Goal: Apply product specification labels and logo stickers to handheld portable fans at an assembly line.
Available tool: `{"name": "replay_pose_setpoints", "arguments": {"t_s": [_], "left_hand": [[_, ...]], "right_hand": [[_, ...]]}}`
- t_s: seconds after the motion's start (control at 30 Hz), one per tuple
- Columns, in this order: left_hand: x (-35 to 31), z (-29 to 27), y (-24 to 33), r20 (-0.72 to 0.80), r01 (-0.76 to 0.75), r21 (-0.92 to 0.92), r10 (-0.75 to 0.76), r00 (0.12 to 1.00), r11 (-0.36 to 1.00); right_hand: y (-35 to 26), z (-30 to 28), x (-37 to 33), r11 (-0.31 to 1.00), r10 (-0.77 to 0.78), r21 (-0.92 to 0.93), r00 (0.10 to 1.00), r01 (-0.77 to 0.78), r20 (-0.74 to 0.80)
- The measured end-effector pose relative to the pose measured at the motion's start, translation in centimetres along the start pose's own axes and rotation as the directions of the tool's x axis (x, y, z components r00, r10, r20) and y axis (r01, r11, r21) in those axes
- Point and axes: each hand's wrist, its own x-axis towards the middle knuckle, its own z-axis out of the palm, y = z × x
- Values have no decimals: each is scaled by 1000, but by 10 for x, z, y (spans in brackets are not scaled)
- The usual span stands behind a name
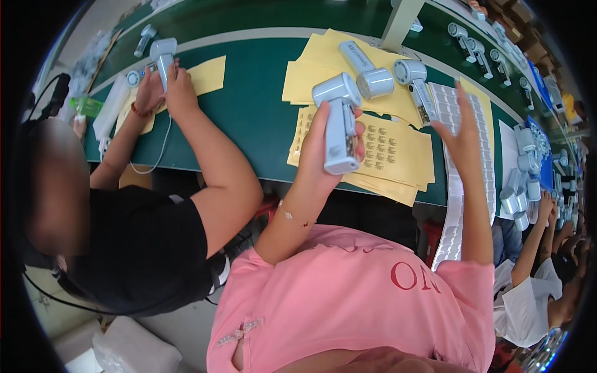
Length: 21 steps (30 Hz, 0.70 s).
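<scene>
My left hand (319,149) is wrapped round the handle of a pale blue handheld fan (341,133), held upright over the table's near edge with its round head at the top. My right hand (461,140) is raised at the right, thumb and fingers apart, with nothing visible in it. Beneath and beside it runs a long sheet of silver-grey labels (479,130), hanging over the table edge. Two more handheld fans, one lying aslant (367,71) and one to its right (416,87), rest on yellow sheets (305,78). The lower sheets carry small dark printed labels (380,146).
On my left a co-worker in black (143,248) holds a similar fan (164,59) over the green table (249,74). A white cable (163,149) lies near them. Several fans (519,186) stand grouped at the right, beside other people. A metal post (401,25) rises behind the sheets.
</scene>
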Motion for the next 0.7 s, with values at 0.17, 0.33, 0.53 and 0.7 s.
{"name": "replay_pose_setpoints", "arguments": {"t_s": [0.17, 0.33, 0.53, 0.7], "left_hand": [[3, 3, -10, -35, 10, 14, -9, 999, 1000], [3, 21, -19, -27, -57, 308, 68, 997, 950], [-1, 27, -29, 12, -83, 446, 86, 996, 891], [-1, 24, -35, -15, -23, 417, 32, 999, 909]], "right_hand": [[-36, -50, -70, 702, 423, 653, 904, -283, -63], [-52, -50, -123, 333, 594, 784, 762, -525, 258], [-59, -49, -119, 288, 557, 797, 770, -531, 312], [-59, -47, -115, 150, 477, 841, 783, -520, 400]]}}
